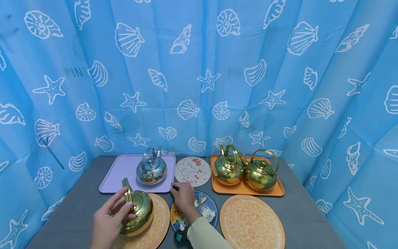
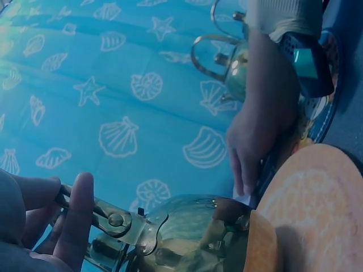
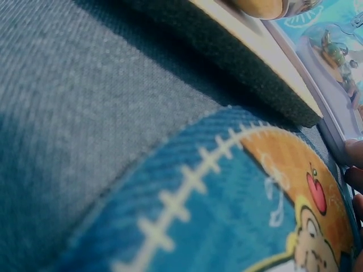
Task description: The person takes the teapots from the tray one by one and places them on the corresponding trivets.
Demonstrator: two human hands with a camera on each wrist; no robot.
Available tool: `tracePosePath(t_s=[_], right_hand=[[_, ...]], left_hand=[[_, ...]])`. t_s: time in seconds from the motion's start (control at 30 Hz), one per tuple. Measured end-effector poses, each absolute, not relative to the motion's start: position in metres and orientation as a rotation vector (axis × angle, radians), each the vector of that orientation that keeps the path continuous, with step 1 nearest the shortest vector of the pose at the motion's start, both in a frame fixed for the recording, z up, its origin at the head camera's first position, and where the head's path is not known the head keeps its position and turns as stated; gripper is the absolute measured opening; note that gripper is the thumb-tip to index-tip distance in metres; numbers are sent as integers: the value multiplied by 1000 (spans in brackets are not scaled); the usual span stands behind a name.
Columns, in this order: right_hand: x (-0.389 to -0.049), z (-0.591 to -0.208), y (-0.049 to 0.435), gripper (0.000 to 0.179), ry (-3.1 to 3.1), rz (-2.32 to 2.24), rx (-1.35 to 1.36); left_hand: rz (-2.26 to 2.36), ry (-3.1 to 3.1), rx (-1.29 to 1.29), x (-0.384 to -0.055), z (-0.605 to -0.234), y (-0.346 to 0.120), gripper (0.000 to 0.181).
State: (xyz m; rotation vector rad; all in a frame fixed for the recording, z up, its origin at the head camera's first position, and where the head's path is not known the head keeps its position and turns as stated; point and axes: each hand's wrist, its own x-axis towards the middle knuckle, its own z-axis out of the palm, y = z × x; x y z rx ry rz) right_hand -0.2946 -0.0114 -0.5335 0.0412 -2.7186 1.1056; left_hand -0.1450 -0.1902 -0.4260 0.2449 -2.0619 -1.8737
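My left hand (image 1: pixel 109 216) grips the upright handle of a gold kettle (image 1: pixel 141 211), fingers and thumb round it. The kettle overlaps the left bread-patterned round mat (image 1: pixel 160 221) in the head view. In the left wrist view, its shiny body (image 2: pixel 193 232) is beside that mat (image 2: pixel 317 192). My right hand (image 1: pixel 184 197) reaches over the blue cartoon mat (image 1: pixel 209 204) and pinches the front right corner of a lavender tray (image 1: pixel 124 173). A silver kettle (image 1: pixel 152 171) stands on that tray's right half. In the right wrist view, only fingertips (image 3: pixel 354 153) show at the tray's rim.
Two gold kettles, one on the left (image 1: pixel 228 169) and one on the right (image 1: pixel 261 173), share an orange tray (image 1: pixel 217 188). Between the trays lies a round rabbit mat (image 1: pixel 192 171). Another bread-patterned mat (image 1: pixel 252 221) is at front right. A blue shell-print curtain (image 1: pixel 199 86) hangs behind.
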Motion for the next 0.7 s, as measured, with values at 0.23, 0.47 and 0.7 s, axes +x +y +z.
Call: tracePosePath(t_s=[0.23,0.47,0.7], right_hand=[[-295,-533,-10,24,-2716,1099,81],[-294,-534,-10,24,-2697,1059,104],[-293,-533,-9,24,-2707,1077,110]], left_hand=[[-1860,-2077,281,-142,-428,-183,49],[-1858,-2062,263,-139,-429,-179,50],[-1908,-2029,218,-137,-431,-175,50]])
